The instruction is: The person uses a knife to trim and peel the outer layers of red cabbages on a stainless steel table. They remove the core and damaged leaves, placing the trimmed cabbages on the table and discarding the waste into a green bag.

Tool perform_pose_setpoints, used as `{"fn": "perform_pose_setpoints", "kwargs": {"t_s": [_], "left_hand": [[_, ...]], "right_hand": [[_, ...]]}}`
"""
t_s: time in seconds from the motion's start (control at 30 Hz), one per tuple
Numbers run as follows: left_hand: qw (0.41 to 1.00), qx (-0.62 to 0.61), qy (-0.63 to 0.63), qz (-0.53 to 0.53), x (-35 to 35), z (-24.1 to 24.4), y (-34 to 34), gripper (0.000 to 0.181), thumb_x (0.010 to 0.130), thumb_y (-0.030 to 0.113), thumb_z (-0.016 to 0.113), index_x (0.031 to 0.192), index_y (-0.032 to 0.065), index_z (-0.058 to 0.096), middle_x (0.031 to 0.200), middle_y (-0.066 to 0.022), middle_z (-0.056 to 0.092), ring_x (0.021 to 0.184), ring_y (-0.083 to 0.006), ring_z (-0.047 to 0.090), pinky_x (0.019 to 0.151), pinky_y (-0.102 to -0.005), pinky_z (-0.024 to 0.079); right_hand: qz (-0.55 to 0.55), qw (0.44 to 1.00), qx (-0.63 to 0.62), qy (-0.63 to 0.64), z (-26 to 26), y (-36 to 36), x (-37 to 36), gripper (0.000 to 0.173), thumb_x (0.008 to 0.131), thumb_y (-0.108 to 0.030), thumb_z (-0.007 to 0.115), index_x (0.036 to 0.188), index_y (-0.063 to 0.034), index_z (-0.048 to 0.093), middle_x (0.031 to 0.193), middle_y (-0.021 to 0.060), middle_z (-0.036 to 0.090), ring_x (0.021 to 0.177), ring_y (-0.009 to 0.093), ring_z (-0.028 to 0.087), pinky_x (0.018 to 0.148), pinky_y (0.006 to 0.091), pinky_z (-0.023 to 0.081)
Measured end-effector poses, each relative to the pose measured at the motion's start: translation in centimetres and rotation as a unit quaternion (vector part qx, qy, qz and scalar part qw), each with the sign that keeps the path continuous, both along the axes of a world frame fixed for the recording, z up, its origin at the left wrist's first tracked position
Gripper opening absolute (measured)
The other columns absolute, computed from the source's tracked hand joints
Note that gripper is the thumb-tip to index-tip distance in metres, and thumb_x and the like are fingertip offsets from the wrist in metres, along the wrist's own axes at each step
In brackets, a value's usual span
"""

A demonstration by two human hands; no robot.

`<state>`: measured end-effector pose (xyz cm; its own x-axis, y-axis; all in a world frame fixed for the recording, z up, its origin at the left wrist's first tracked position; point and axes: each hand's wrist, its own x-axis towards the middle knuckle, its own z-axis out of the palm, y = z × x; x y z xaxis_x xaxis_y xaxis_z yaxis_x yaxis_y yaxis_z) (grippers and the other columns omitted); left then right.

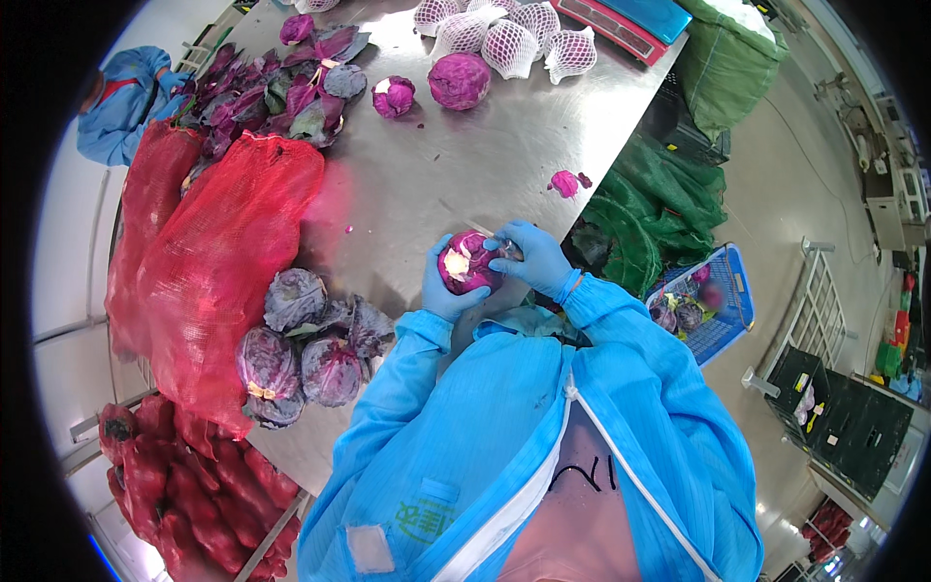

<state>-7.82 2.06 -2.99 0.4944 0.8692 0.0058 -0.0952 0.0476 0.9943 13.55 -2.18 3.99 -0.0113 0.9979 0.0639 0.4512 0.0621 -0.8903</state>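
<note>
My left hand (445,289), in a blue glove, cups a trimmed red cabbage (476,275) from the left and below, its pale cut stem facing up. At the cabbage's upper right, my gloved right hand (537,256) pinches a thin-bladed tool (476,228), likely a knife; the fingers hide most of it. Both hands are over the near right edge of a steel table (407,182). Left of them lie several untrimmed red cabbages (332,371) with dull outer leaves. Farther up the table are a small peeled cabbage (393,97) and a larger one (459,81).
A red mesh sack (218,269) lies along the table's left side, beside heaped cabbage leaves (291,94). Foam-netted cabbages (510,47) and a red scale (611,29) stand at the far end. A co-worker's blue sleeve (120,109) shows upper left. A blue basket (740,291) stands right.
</note>
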Motion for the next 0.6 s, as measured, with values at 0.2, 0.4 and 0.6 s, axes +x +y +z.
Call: {"fn": "perform_pose_setpoints", "kwargs": {"t_s": [0.2,0.4,0.6], "left_hand": [[0.998,-0.039,-0.039,-0.036,0.1,-0.6,0.9,0.107,0.054,0.02,0.092,0.141,0.005,0.031,0.134,-0.0151,0.048,0.125,-0.0272,0.049,0.106,-0.0402,0.043],[0.999,-0.038,-0.007,-0.023,0.0,-0.3,1.2,0.104,0.054,0.021,0.092,0.139,0.0051,0.032,0.131,-0.0144,0.05,0.122,-0.0264,0.051,0.105,-0.0394,0.044],[0.999,-0.037,-0.012,-0.035,0.2,0.7,1.1,0.103,0.057,0.024,0.091,0.138,0.0029,0.032,0.133,-0.0144,0.048,0.123,-0.0259,0.05,0.105,-0.0401,0.043]], "right_hand": [[0.038,0.998,-0.038,-0.013,-0.7,1.3,0.7,0.039,0.076,-0.024,0.078,0.106,-0.0077,0.06,0.102,0.0123,0.061,0.092,0.032,0.062,0.08,0.0395,0.05],[0.027,0.995,-0.078,0.06,0.1,1.4,0.2,0.037,0.075,-0.019,0.079,0.103,-0.0061,0.058,0.1,0.0114,0.063,0.092,0.028,0.062,0.081,0.037,0.049],[-0.028,0.991,-0.071,0.106,0.1,0.4,-0.2,0.031,0.078,-0.016,0.078,0.1,-0.0051,0.058,0.099,0.0091,0.065,0.093,0.023,0.063,0.084,0.0352,0.05]]}}
